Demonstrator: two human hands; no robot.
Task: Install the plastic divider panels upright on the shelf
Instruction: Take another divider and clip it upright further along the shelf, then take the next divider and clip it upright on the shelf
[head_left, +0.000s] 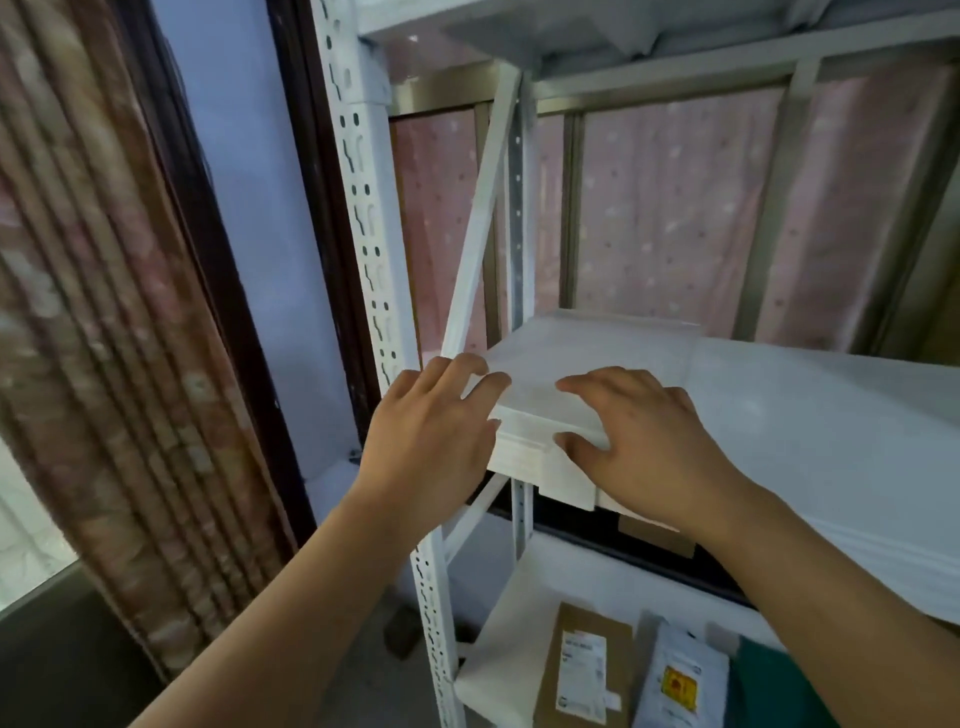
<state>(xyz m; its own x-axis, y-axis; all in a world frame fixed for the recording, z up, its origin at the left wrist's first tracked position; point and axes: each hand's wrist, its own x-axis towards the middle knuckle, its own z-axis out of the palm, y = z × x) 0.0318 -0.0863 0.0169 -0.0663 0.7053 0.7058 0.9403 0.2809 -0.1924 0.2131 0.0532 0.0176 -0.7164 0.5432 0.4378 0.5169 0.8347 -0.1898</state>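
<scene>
Up front, a stack of white plastic divider panels (587, 364) is lying flat at the left end of the shelf (831, 415), its near edge overhanging the shelf's front. Both hands are resting on that near edge. The left hand (431, 441) is lying spread over the stack's left corner, fingers loosely extended, not closing round anything. The right hand (644, 447) is sitting with its fingers on the top panel and its thumb pressing against the front edge, a light pinch on the stack.

Crowding the left side, the perforated white upright (363, 218) is standing just beside the left hand, and a diagonal white brace (478, 218) is slanting down to the stack's back corner. Below, on the lower shelf (498, 654), a brown cardboard parcel (582, 670) and a white mailer bag (680, 680) are lying side by side. A patterned curtain (104, 312) is hanging at far left.
</scene>
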